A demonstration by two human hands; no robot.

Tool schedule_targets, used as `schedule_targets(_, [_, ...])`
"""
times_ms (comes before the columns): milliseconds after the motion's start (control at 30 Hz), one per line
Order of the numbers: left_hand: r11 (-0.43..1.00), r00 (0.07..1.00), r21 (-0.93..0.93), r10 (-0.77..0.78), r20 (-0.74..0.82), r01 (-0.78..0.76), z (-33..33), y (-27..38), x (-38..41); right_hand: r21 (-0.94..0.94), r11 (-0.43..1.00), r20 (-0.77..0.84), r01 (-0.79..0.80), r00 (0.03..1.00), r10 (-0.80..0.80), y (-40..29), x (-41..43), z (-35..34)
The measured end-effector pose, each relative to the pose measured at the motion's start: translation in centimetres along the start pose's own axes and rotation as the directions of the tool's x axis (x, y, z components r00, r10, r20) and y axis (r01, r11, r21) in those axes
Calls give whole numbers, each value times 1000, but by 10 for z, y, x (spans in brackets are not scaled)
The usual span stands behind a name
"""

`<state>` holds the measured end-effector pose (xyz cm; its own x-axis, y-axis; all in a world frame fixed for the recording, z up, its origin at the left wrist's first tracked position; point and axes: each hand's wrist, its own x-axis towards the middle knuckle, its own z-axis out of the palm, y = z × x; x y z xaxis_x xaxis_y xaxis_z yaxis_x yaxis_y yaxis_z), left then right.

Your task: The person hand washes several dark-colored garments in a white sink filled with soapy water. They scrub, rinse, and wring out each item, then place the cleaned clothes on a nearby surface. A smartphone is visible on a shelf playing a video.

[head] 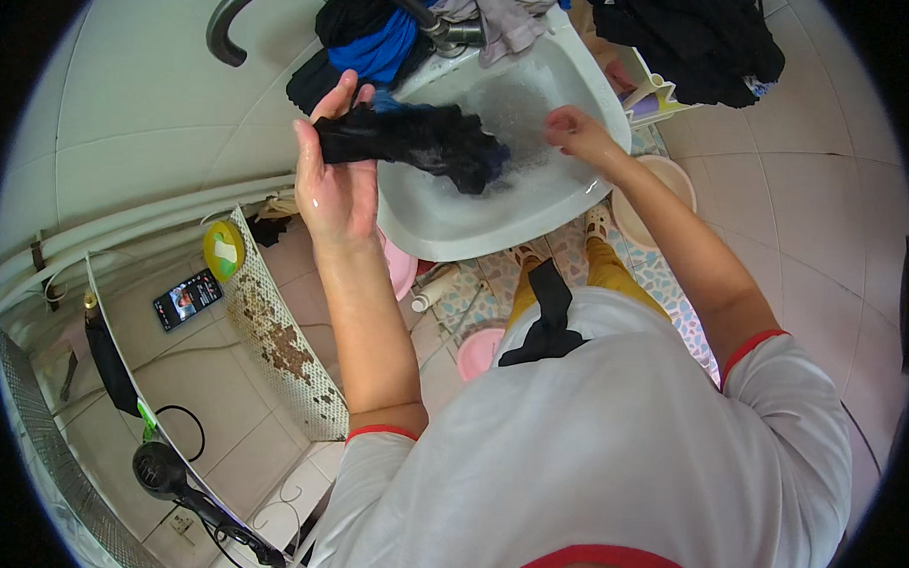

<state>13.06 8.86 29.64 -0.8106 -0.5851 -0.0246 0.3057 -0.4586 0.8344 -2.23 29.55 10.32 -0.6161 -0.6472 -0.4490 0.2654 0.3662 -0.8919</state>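
Note:
A wet black cloth (422, 142), perhaps a sock or small garment, lies across the palm of my left hand (342, 179), between thumb and fingers. Its loose end hangs over the white washbasin (426, 245). My right hand (572, 132) hovers above the basin's right side, apart from the cloth. Its fingers are curled in and slightly blurred, with nothing seen in them. Soapy, cloudy water (532, 99) lies in the basin below.
Blue cloth (376, 48) and grey cloth (501, 11) are heaped by the metal faucet (459, 33). Black clothing (688, 48) hangs over a rack on the right. Basins (656, 197) stand on the floor. At left, a phone (187, 299) and hair dryer (166, 469) are near a rusty perforated panel (280, 338).

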Motion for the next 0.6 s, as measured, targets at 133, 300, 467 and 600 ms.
schedule_targets(133, [997, 995, -76, 14, 95, -7, 17, -8, 2, 101, 981, 149, -163, 978, 147, -30, -19, 19])
schedule_targets(300, [985, 971, 103, 114, 210, -138, 46, -21, 14, 634, 380, 472, -674, 726, 501, -45, -35, 50])
schedule_targets(467, [965, 903, -131, 261, 343, -229, 74, 19, 10, 807, 280, 523, -520, 849, 72, -81, -31, 40])
schedule_targets(600, [952, 930, -141, 298, 213, -272, 53, 72, 7, 518, 852, 29, -68, 998, 62, -59, 14, 17])
